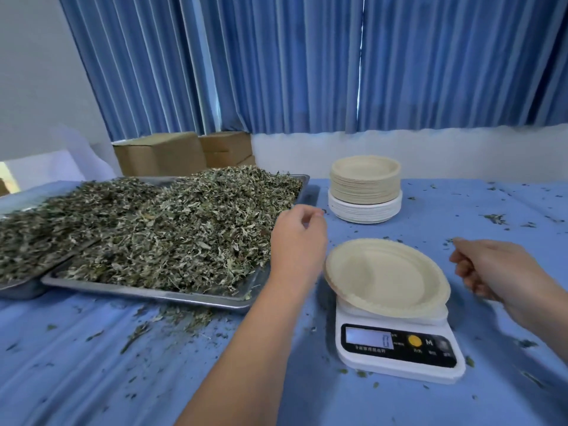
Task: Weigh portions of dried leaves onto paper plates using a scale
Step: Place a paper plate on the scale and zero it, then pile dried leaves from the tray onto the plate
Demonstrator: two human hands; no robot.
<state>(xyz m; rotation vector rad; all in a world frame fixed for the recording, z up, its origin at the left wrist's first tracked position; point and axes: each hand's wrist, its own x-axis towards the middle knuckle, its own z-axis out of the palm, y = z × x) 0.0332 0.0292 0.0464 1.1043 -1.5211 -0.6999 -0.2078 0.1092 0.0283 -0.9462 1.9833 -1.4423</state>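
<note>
A white digital scale (396, 358) sits on the blue cloth, its display reading 0. A bare beige paper plate (385, 276) lies on its platform. Left of it, a metal tray (147, 292) holds a big heap of dried green leaves (184, 229). My left hand (296, 238) hovers at the tray's right edge, fingers loosely curled, holding nothing that I can see. My right hand (495, 267) hangs just right of the plate, fingers loosely curled and empty.
A stack of paper plates (365, 187), beige on white, stands behind the scale. A second leaf-filled tray (18, 287) overlaps at far left. Cardboard boxes (184, 152) stand against the blue curtain. Leaf crumbs litter the cloth.
</note>
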